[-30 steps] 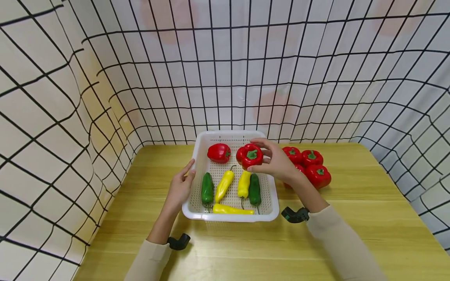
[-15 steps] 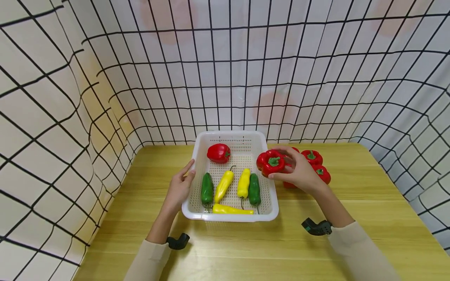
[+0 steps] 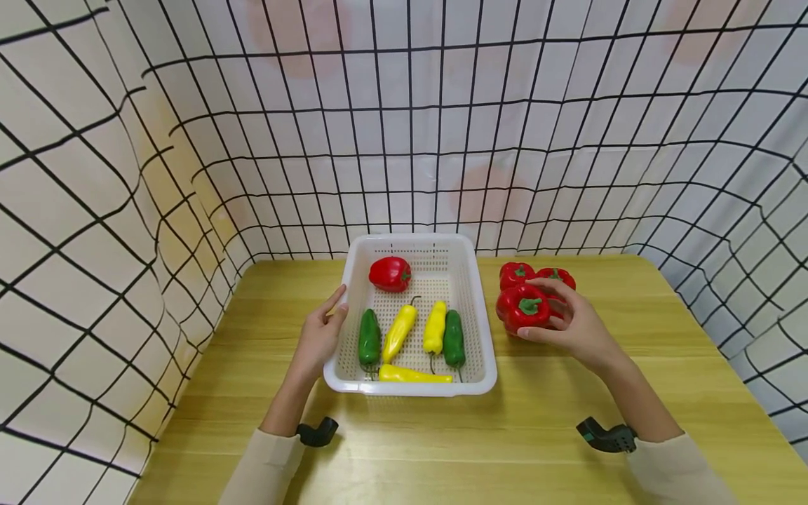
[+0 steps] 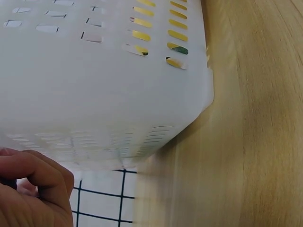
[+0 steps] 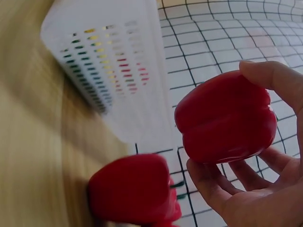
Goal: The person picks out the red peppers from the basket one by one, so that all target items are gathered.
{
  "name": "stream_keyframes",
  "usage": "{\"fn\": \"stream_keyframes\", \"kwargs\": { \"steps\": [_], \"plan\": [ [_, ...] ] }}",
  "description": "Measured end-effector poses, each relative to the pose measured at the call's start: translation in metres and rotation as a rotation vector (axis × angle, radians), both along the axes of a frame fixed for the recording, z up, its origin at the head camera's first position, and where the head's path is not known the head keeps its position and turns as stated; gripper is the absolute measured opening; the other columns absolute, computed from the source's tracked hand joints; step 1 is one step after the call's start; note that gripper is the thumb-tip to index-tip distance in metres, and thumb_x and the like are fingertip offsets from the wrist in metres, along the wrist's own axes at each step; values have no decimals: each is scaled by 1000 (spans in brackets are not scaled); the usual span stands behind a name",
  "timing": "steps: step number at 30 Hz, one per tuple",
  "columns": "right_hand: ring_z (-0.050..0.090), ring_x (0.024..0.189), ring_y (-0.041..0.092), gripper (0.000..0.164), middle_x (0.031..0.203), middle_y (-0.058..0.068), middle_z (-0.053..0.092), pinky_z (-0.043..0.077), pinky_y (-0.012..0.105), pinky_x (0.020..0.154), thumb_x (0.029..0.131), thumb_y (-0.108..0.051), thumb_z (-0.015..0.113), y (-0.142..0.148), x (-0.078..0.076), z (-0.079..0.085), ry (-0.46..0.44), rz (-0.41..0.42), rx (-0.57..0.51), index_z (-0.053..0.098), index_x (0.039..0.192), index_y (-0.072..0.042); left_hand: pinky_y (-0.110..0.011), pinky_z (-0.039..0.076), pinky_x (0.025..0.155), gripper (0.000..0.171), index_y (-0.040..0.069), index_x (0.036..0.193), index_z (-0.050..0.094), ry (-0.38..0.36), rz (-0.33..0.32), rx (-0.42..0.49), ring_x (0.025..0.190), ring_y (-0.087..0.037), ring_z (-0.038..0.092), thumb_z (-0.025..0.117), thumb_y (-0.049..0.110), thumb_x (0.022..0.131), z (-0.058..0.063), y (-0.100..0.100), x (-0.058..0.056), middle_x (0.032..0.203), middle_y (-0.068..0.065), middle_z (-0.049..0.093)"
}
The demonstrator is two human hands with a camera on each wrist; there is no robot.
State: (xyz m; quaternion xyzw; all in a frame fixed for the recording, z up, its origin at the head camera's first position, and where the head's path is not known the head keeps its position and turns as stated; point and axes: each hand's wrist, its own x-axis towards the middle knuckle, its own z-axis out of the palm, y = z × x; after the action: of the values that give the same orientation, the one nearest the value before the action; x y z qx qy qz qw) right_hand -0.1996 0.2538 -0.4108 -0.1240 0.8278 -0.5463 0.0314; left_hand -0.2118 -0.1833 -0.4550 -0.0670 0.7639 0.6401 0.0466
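My right hand (image 3: 577, 326) holds a glossy red bell pepper (image 3: 522, 308) with a green stem, thumb on one side and fingers on the other. In the right wrist view this bell pepper (image 5: 227, 118) is off the table, with another red bell pepper (image 5: 130, 189) below it. My left hand (image 3: 320, 337) grips the left side of a white perforated plastic basket (image 3: 410, 388); its fingers (image 4: 47, 177) look curled beside the basket wall in the left wrist view. Inside the basket lie a red bell pepper (image 3: 390, 274), two green peppers and three long yellow peppers (image 3: 400, 333).
Right of the basket, more red bell peppers (image 3: 516, 272) sit grouped on the wooden table (image 3: 404, 449), partly hidden by the right hand and held pepper. White cloth with black grid lines (image 3: 404, 126) encloses the table's back and sides.
My right hand has carried the bell pepper from over the basket rightward and toward me, to the group of red bell peppers. The left hand keeps its place at the basket.
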Motion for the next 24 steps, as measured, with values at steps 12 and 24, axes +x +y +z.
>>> {"fn": "stream_keyframes", "kwargs": {
  "steps": [12,24],
  "plan": [
    [54,119,-5,72,149,12,45,53,13,92,88,-15,83,24,17,-28,17,-13,25,45,149,-10,-51,62,88,46,46,154,43,11,7,-8,122,-39,66,51,41,109,-5,0,-2,149,-18,56],
    [56,116,-9,72,145,13,47,53,13,93,87,-15,84,31,24,-61,-1,-23,14,46,147,-9,-56,59,92,49,39,159,38,-3,-3,3,128,-42,61,47,36,110,-4,-1,-5,154,-20,51]
  ]
}}
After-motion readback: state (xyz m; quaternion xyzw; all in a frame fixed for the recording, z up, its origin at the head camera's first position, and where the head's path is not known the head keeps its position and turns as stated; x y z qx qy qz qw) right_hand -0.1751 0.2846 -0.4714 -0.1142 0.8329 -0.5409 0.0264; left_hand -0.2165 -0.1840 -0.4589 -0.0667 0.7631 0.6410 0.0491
